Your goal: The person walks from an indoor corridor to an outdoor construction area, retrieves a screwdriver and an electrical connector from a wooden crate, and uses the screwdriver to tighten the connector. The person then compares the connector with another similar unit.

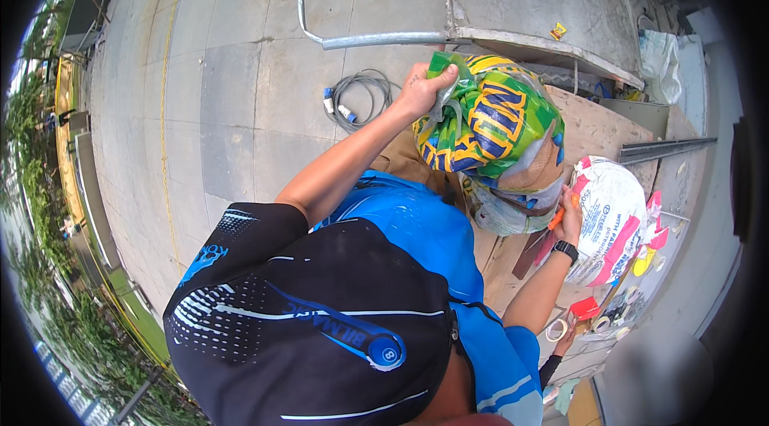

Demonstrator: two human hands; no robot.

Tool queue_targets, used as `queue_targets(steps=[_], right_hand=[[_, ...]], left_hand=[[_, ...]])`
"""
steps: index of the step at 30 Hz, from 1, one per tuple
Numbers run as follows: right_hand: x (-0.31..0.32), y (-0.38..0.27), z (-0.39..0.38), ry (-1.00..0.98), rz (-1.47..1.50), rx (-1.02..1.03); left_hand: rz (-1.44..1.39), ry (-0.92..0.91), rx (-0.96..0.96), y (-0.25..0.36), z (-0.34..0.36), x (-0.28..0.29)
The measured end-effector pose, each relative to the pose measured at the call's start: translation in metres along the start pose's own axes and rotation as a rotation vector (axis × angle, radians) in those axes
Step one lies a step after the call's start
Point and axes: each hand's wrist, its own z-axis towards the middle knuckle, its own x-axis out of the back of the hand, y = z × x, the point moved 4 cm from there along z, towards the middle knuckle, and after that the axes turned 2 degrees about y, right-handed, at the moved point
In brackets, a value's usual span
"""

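A bulging green, yellow and blue plastic sack (501,117) stands in front of me. Its gathered top is bunched in my left hand (424,91), fingers closed round the plastic. Brown and pale wrapping shows on the sack's lower right side. My right hand (570,216), with a dark watch on its wrist, is at that side. Its fingers are closed on an orange-handled tool (557,219); the tool's working end cannot be made out. Just beyond this hand sits a full white and pink sack (610,214).
A coiled grey cable (362,97) with blue plugs lies on the concrete floor, near a bent metal pipe (384,40). At lower right, another person's hand (565,339) is beside a tape roll (556,331) and a red object (585,309). Metal bars (665,149) lie at right.
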Motion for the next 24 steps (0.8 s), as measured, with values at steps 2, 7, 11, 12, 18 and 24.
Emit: queue_targets(steps=[2,7,11,12,18,24], right_hand=[[0.004,0.005,0.039,-0.012,-0.040,-0.036],[-0.028,0.005,0.048,-0.069,0.000,-0.091],[-0.035,0.013,0.046,-0.179,0.014,-0.155],[-0.037,0.015,0.043,-0.192,0.028,-0.172],[-0.077,0.002,0.016,-0.356,-0.052,-0.131],[-0.097,-0.003,0.002,-0.155,-0.397,-0.092]], left_hand=[[-0.021,0.055,0.019,-0.009,0.002,-0.002],[-0.071,0.226,0.104,-0.032,-0.020,0.014],[-0.054,0.314,0.160,-0.059,-0.030,0.034],[-0.094,0.330,0.207,-0.070,-0.032,0.037],[0.038,0.371,0.287,-0.151,-0.054,0.076],[0.317,0.450,-0.017,-0.216,-0.101,0.107]])
